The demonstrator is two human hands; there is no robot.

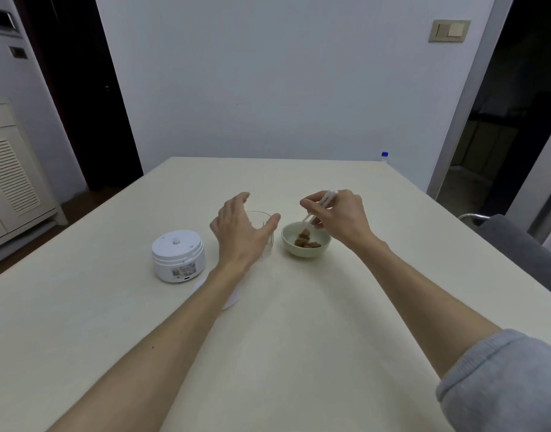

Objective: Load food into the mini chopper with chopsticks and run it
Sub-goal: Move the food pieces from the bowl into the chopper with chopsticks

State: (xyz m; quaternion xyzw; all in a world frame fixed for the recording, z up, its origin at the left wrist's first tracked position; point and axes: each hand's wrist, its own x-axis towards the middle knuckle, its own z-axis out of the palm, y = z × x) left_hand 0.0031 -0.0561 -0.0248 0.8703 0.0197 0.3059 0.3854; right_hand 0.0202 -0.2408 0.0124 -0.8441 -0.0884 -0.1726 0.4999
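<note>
My right hand (339,215) is curled around a pair of white chopsticks (318,208), pinched between thumb and fingers, and their tips reach down into a small pale green bowl (306,239) where they meet a few brown pieces of food (306,238); I cannot tell whether a piece is actually gripped between the tips. My left hand (241,232) is spread wide, fingers and thumb apart, cupped around the near side of the clear glass chopper cup (263,227) without closing; from this angle I cannot tell whether the palm touches the glass. The cup stands upright just to the left of the bowl, the two close together but apart, and its inside looks clear where I can see through it. Further left, well clear of my hand, sits the white motor unit (178,255) of the chopper, resting on the table with a small nub on its top face and a label on its side. A flat white disc (232,299) lies on the table partly under my left forearm. Everything rests on a cream table (283,338). A grey sleeve (505,378) is pushed up my right arm. Beyond the far right corner of the table, a bottle's blue cap (384,154) shows.
</note>
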